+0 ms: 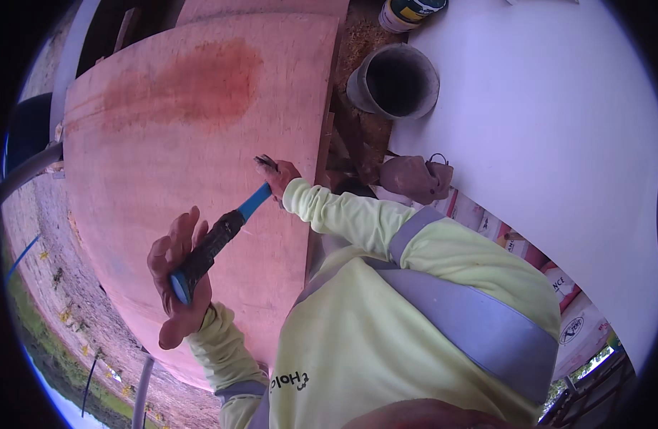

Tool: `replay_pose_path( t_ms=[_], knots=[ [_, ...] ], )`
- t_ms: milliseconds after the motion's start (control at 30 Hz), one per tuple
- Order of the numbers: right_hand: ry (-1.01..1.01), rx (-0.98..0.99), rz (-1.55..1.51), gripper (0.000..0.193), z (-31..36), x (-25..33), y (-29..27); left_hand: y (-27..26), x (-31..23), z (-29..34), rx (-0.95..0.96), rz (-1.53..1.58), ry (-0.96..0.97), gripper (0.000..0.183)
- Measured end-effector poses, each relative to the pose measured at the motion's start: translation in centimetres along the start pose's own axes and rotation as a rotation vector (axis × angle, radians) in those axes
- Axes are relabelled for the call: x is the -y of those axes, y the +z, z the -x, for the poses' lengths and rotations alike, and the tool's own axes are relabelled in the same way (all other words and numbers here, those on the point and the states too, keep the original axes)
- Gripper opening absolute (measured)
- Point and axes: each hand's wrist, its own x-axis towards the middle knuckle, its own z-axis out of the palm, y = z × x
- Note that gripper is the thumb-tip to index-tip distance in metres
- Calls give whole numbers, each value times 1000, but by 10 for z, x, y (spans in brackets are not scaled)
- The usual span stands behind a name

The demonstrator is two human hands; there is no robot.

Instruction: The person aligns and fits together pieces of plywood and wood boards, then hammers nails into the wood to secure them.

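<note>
A hammer (pixel 213 241) with a blue shaft and a black wrapped grip lies slantwise in front of me, above a sheet of reddish plywood (pixel 264 86). My right hand (pixel 283 180) is closed around it at the head end, and the dark claw pokes out past the fingers. At the other end, the blue-tipped butt rests against or just over the palm of my left hand (pixel 173 264). That hand is open, its fingers stretched and spread. Both forearms wear pale yellow sleeves with grey bands.
A dark bucket (pixel 397 81) stands beyond the plywood's right edge, near a paint tub (pixel 408 13). A grey-brown bag (pixel 416 179) sits by stacked printed sacks (pixel 579 325). A large white surface (pixel 543 107) spans the right. Metal poles (pixel 32 170) and rough ground lie left.
</note>
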Motion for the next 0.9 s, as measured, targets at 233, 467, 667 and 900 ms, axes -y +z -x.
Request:
replay_pose_path(
  t_ms=[233,467,667,900],
  knots=[
    [-512,-476,78,42,-76,-8,-125,138,79,-185,240,207,-10,34],
    [-481,-352,306,59,-87,-15,-167,220,129,-291,249,108,-454,32],
    [-451,-308,375,64,-94,-18,-156,250,121,-296,296,-134,-183,31],
    [-423,-315,384,71,-94,-24,-164,200,107,-195,416,212,48,20]
  ],
)
